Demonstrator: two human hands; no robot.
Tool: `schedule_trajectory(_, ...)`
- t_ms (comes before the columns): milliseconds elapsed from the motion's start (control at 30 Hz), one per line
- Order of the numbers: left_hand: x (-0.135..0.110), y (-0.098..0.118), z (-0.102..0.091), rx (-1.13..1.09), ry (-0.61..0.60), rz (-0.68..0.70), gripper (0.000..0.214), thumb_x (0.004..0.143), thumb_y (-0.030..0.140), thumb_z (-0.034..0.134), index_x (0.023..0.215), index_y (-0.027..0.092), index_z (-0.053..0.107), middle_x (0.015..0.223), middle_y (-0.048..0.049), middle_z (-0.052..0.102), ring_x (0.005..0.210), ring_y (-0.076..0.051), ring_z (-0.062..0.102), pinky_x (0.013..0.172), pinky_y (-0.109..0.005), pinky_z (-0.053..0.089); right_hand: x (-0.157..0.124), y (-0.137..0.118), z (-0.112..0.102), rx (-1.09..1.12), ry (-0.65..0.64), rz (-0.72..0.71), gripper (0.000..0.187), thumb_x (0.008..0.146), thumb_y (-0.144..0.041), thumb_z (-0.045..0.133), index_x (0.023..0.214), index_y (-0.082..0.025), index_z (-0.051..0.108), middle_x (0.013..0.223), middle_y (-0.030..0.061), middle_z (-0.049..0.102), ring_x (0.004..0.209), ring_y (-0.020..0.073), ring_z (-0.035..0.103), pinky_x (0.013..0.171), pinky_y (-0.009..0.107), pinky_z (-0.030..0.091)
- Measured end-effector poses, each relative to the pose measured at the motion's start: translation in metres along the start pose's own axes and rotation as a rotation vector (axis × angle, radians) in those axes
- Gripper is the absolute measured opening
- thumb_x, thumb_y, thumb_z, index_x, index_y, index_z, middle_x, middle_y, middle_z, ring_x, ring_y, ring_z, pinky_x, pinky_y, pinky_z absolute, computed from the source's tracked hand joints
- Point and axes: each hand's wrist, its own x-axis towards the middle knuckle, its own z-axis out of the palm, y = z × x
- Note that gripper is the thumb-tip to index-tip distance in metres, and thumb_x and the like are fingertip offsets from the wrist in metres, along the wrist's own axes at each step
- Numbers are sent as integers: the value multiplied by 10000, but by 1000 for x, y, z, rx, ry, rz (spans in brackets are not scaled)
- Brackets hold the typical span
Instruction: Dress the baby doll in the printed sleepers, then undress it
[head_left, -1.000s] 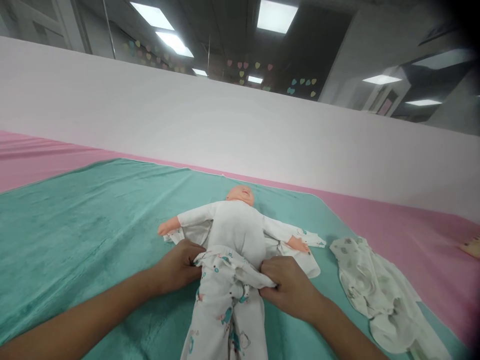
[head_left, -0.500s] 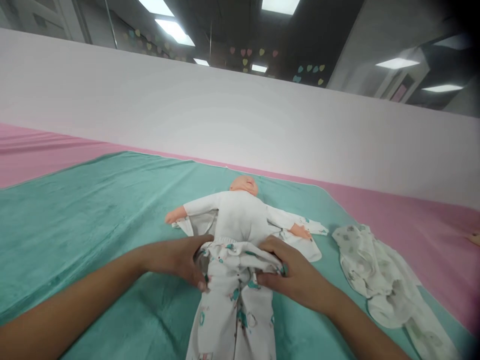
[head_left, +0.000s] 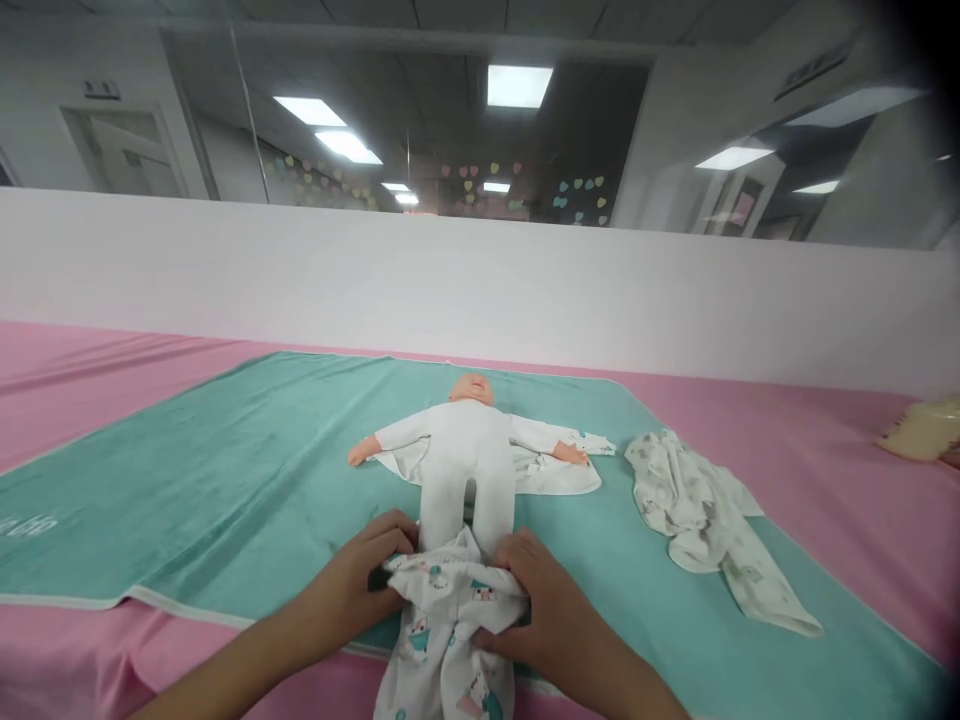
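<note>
**Patterned trousers gripped by both hands at the doll's lower legs**

A doll (head_left: pixel 469 440) is laid on its back on a green blanket (head_left: pixel 247 490), its head at the far side and its arms stretched out sideways. Its trunk, upper arms and legs are covered in plain white cloth. The patterned trousers (head_left: pixel 454 610) are held at the near end of the legs, with the waistband bunched; whether the feet are inside the cloth cannot be told.

The left side of the waistband is pinched by the left hand (head_left: pixel 364 570), its fingers curled in, with a small dark gap showing between forefinger and thumb. The right side is grasped by the right hand (head_left: pixel 551 605), its fingers bent over the top edge and its thumb pressed to the front of the cloth.

Beneath the doll's arms a printed top (head_left: pixel 559 478) is spread, one sleeve reaching past the doll's hand on the right. Farther right, a pale garment (head_left: pixel 697 510) is left crumpled on the blanket. A pink sheet (head_left: pixel 832 430) is seen under and around the blanket, and the far side is bounded by a white wall (head_left: pixel 480 290). Above it, bright ceiling lights (head_left: pixel 520 87) and small coloured hearts are shown.
</note>
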Motion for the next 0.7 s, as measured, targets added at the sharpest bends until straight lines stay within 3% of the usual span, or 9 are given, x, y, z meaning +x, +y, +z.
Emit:
schedule_trajectory(67, -17, 9, 1, 18, -47, -18, 377, 627, 226, 654, 976, 225, 512, 1128, -40, 483, 1036, -214, 472, 899, -320, 414, -9, -2, 1, -6, -20, -40, 509, 498, -460, 765, 869, -220, 511, 988, 20, 504, 933, 212, 448, 772, 317, 388)
schedule_trajectory(167, -35, 14, 8, 100, -119, -11, 954, 471, 285, 772, 1308, 267, 316, 1333, -89, 322, 1204, -304, 352, 1015, -409, 341, -19, 0, 10, -90, -44, -112, 826, 383, -490, 790, 1097, -213, 478, 1127, 78, 476, 1065, 293, 395, 928, 421, 329)
schedule_trajectory(267, -42, 10, 17, 189, -132, -3, 1171, 427, 324, 792, 1402, 304, 144, 1414, -101, 183, 1266, -353, 269, 1042, -439, 313, -23, 7, 27, -194, 22, -119, 893, 414, -491, 761, 1180, -169, 435, 1184, 137, 450, 1132, 351, 342, 997, 497, 240)
schedule_trajectory(367, -43, 5, 25, 264, -70, 13, 1169, 460, 383, 783, 1409, 321, 103, 1428, -97, 161, 1272, -348, 274, 1038, -427, 333, -22, 14, 42, -221, 87, -75, 783, 439, -444, 750, 1119, -170, 474, 1143, 130, 486, 1103, 350, 381, 975, 496, 276)
schedule_trajectory(500, -41, 11, 29, 285, -40, 22, 1003, 536, 401, 745, 1379, 341, 205, 1399, -65, 291, 1235, -300, 359, 1031, -387, 355, -18, 26, 53, -229, 79, -53, 638, 450, -391, 744, 1011, -183, 523, 1039, 104, 548, 981, 322, 480, 872, 460, 379)
schedule_trajectory(600, -39, 18, 33, 266, -10, -57, 897, 527, 307, 729, 1325, 343, 319, 1304, -39, 455, 1151, -281, 461, 981, -369, 407, -23, 34, 57, -279, 119, -68, 499, 508, -292, 700, 965, -184, 532, 1014, 111, 566, 900, 305, 529, 767, 423, 436)
schedule_trajectory(700, -38, 12, 41, 276, 27, -83, 763, 525, 181, 647, 1234, 375, 443, 1193, -2, 564, 1065, -277, 529, 926, -373, 439, -38, 33, 60, -320, 238, -125, 237, 669, -232, 594, 899, -217, 539, 974, 108, 598, 820, 265, 573, 664, 367, 462)
